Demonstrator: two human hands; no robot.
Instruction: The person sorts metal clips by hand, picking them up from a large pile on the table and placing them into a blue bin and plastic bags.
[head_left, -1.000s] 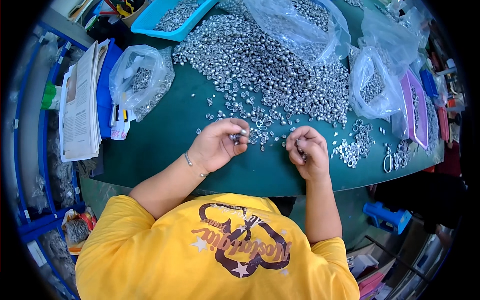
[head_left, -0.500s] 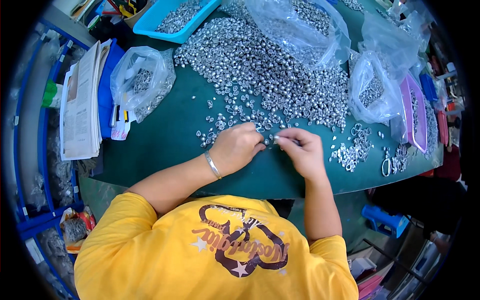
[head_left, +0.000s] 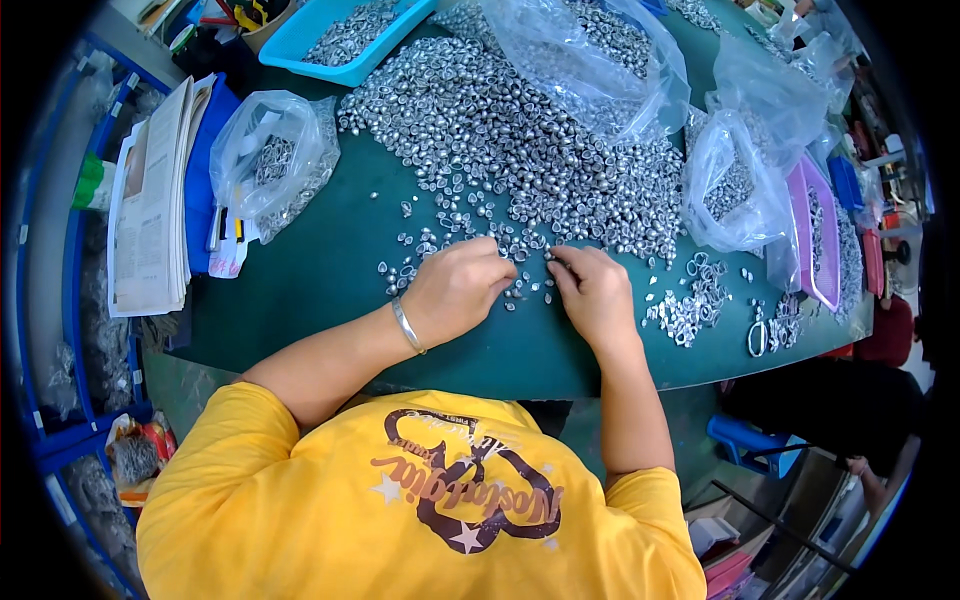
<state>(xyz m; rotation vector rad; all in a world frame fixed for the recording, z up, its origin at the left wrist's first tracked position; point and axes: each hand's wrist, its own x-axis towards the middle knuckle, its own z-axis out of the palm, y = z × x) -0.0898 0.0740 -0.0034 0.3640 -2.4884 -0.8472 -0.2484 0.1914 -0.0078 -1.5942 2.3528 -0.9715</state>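
Observation:
A large heap of small rounded silver metal pieces [head_left: 540, 140] spreads over the green table, with looser silver pieces [head_left: 515, 292] scattered at its near edge. My left hand [head_left: 455, 290], with a silver bangle [head_left: 408, 327] at the wrist, is closed over these loose pieces. Its fingers are curled together, and what they hold is hidden. Just to the right, my right hand [head_left: 597, 298] pinches thumb and forefinger at a small silver piece near the heap's edge. A short gap with several loose pieces separates the hands.
Flat open silver pieces [head_left: 690, 305] lie right of my right hand. Plastic bags [head_left: 735, 190] of parts and a pink tray [head_left: 815, 240] stand farther right. Another bag [head_left: 275, 165], newspapers [head_left: 150, 200] and a turquoise tray [head_left: 345, 72] are at left. A blue stool [head_left: 750, 445] stands below right.
My right hand has moved slightly away from me, its fingertips now at the heap's near edge. My left hand stays closed over the loose pieces. The whole view has shifted a little.

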